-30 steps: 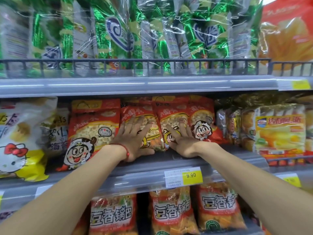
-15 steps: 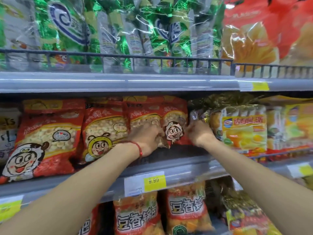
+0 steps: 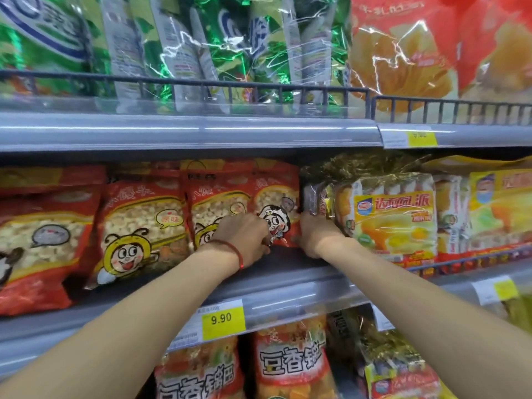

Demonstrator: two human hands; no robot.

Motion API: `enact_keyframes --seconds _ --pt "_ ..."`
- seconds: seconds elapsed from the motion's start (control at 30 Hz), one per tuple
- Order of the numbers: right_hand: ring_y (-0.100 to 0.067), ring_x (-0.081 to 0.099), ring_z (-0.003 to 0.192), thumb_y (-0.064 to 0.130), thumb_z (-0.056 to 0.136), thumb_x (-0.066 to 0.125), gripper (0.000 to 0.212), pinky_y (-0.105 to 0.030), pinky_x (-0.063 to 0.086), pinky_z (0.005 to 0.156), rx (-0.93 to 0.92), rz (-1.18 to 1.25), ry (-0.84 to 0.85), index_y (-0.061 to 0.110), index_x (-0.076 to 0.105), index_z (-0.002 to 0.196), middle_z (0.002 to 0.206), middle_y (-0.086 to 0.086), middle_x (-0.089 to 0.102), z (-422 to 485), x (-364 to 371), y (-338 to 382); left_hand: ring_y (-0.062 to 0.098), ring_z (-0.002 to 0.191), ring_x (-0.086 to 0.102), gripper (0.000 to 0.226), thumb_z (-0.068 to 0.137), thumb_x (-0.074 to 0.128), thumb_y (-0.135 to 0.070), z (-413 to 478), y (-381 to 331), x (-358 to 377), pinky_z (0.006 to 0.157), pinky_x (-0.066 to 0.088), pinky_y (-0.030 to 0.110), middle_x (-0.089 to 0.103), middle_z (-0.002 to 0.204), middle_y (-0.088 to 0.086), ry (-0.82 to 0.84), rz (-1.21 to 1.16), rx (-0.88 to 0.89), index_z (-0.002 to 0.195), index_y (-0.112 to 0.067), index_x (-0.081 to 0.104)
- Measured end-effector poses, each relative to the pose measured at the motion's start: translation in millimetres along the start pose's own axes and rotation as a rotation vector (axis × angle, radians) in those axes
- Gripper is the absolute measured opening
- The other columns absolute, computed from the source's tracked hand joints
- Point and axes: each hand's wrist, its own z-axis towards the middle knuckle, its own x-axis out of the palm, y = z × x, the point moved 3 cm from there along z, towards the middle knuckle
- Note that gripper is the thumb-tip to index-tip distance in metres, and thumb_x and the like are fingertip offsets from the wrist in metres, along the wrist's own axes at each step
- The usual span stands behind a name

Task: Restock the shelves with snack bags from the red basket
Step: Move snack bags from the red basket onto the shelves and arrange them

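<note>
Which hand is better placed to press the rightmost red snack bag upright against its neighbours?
Probably the right hand: it sits at the outer edge of the rightmost red cartoon-printed snack bag, beside the yellow cake pack. The left hand covers the lower front.

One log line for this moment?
middle shelf | both hands on rightmost red snack bag | left hand | right hand | basket unseen

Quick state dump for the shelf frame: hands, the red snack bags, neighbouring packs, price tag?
left hand: curled on the lower edge of a red snack bag
right hand: gripping that bag's right edge
red snack bag: upright, rightmost of its row
yellow pie pack: upright, just right of it
price tag: on rail, reads 9.90
</note>
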Motion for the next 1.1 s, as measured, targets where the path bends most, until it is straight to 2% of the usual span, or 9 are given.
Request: enact_keyframes --seconds 0.13,0.27,0.47,0.6,0.73,0.9,1.1 --pt "-0.041 0.055 0.130 0.010 0.096 0.061 0.051 -0.044 0.049 0.102 -0.018 -0.047 -0.004 0.007 0.041 0.143 0.142 -0.021 0.052 -2 -4 -1 0.021 0.095 0.065 0.025 0.086 0.065 -0.053 1 0 1 0.068 0.036 0.028 0.071 0.099 -0.006 -0.020 0.010 -0.029 0.096 -0.033 0.076" --pt "-0.042 0.054 0.130 0.005 0.097 0.057 0.052 -0.048 0.048 0.102 -0.031 -0.082 -0.003 0.007 0.036 0.145 0.142 -0.023 0.051 -5 -5 1 0.022 0.095 0.065 0.017 0.084 0.068 -0.044 0 0 -1 0.068 0.036 0.029 0.071 0.100 -0.005 -0.030 -0.003 -0.046 0.094 -0.032 0.076" --pt "-0.043 0.056 0.127 0.004 0.095 0.060 0.059 -0.046 0.049 0.098 -0.012 -0.089 -0.002 0.006 0.028 0.144 0.138 -0.024 0.054 -11 -7 3 0.020 0.092 0.065 0.010 0.076 0.071 -0.033 -4 7 0 0.067 0.038 0.028 0.071 0.094 -0.010 -0.009 -0.109 -0.097 0.085 -0.034 0.076" --pt "-0.042 0.058 0.124 -0.002 0.093 0.059 0.059 -0.046 0.050 0.094 0.007 -0.064 -0.033 0.006 0.027 0.142 0.134 -0.025 0.056 -14 -9 3 0.022 0.095 0.062 0.018 0.074 0.073 -0.031 -2 6 1 0.068 0.036 0.030 0.066 0.098 -0.008 0.000 -0.118 -0.109 0.090 -0.029 0.065" --pt "-0.043 0.054 0.129 -0.002 0.092 0.059 0.058 -0.046 0.048 0.101 0.038 0.001 -0.025 0.007 0.032 0.142 0.138 -0.025 0.053 -13 -11 0 0.025 0.091 0.062 0.026 0.071 0.071 -0.031 -1 4 1 0.065 0.038 0.031 0.066 0.099 -0.005 -0.002 -0.067 -0.085 0.092 -0.026 0.058" --pt "-0.044 0.054 0.128 -0.003 0.089 0.063 0.061 -0.045 0.047 0.103 0.051 0.059 -0.017 0.009 0.035 0.142 0.137 -0.024 0.052 -11 -12 0 0.029 0.098 0.063 0.034 0.084 0.068 -0.041 -1 1 -2 0.071 0.039 0.034 0.065 0.106 0.004 -0.019 0.012 -0.034 0.109 -0.022 0.054" --pt "-0.044 0.054 0.128 -0.005 0.092 0.057 0.057 -0.048 0.048 0.102 0.002 -0.012 -0.022 0.007 0.035 0.142 0.137 -0.025 0.053 -14 -13 0 0.029 0.096 0.062 0.031 0.083 0.071 -0.029 0 1 2 0.077 0.048 0.037 0.063 0.102 0.005 0.032 -0.056 -0.033 0.107 -0.021 0.055"
